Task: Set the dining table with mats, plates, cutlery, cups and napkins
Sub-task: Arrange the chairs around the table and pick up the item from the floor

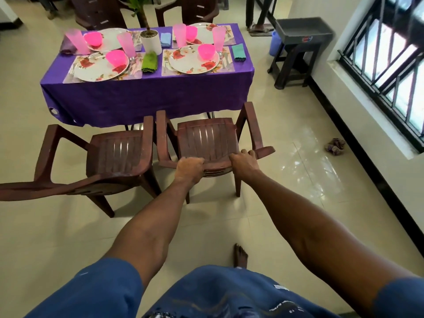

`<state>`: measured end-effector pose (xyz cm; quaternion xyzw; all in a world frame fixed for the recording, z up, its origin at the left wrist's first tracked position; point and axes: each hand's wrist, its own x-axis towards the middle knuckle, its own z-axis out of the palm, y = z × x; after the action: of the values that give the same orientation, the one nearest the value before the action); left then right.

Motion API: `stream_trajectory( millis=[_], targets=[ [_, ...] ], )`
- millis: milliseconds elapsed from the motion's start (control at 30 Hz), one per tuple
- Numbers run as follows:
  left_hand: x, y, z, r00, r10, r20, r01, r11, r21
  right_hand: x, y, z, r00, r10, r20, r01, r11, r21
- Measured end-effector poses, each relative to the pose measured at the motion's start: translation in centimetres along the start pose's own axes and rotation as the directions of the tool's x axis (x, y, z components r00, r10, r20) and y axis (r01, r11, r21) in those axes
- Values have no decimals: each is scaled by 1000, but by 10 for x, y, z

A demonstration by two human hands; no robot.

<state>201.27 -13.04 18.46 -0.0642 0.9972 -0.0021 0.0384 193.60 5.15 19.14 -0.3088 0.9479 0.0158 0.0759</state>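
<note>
Two hands on the back of one chair, table already laid.

Our left hand (189, 168) and right hand (243, 162) both curl their fingers over the top rail of the right-hand chair (206, 138), gripping it side by side; we judge this a hold for sliding the seat squarely toward the table (146, 97), which stands just beyond it. Beside this chair, to its left, a second chair (119, 154) stands at an angle. On the purple cloth beyond the chair we see four floral plates (193, 61) on mats, each with a pink bowl (206, 51), with pink cups (219, 39), cutlery and folded napkins (149, 61) alongside, and a potted plant (150, 41) in the middle. The setting looks essentially complete.
</note>
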Motion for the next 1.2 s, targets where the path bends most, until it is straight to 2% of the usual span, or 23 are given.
stream_trajectory(
  millis=[100,200,267,333,400,467,600,667,767,900,1033,1100,1200],
  targets=[
    [3,-2,-1,1000,13,20,-12,998,-57,-2,0,3,999,44,-6,-43,997,64],
    [2,-10,0,993,120,18,-115,976,-185,-1,7,4,999,-31,-15,32,996,88],
    [-2,-15,-2,986,164,-15,-159,921,-356,0,13,0,995,-100,28,94,984,154],
    [-2,-10,-6,995,69,-72,-97,838,-537,1,21,-8,985,-158,68,128,935,330],
    [9,8,-13,985,-90,-144,-16,797,-604,6,32,-20,983,-167,70,102,832,545],
    [31,40,-22,960,-197,-198,44,807,-589,13,48,-28,994,-110,-11,91,752,652],
    [89,133,-39,923,-307,-232,116,796,-594,20,115,-33,965,123,-231,62,749,660],
    [120,191,-46,916,-321,-242,107,775,-623,22,166,-32,946,219,-237,-15,763,646],
    [163,274,-53,925,-296,-240,90,782,-616,21,244,-22,945,299,-136,-161,784,599],
    [203,357,-28,963,-214,-161,93,832,-547,10,329,6,935,355,12,-314,810,495],
    [218,398,24,986,-158,53,165,872,-461,1,375,46,922,340,186,-385,852,354],
    [222,408,46,977,-94,192,161,913,-374,1,384,60,906,331,262,-408,846,342],
    [256,421,71,918,-10,396,136,947,-292,22,405,68,883,288,372,-416,846,334]
  ],
)
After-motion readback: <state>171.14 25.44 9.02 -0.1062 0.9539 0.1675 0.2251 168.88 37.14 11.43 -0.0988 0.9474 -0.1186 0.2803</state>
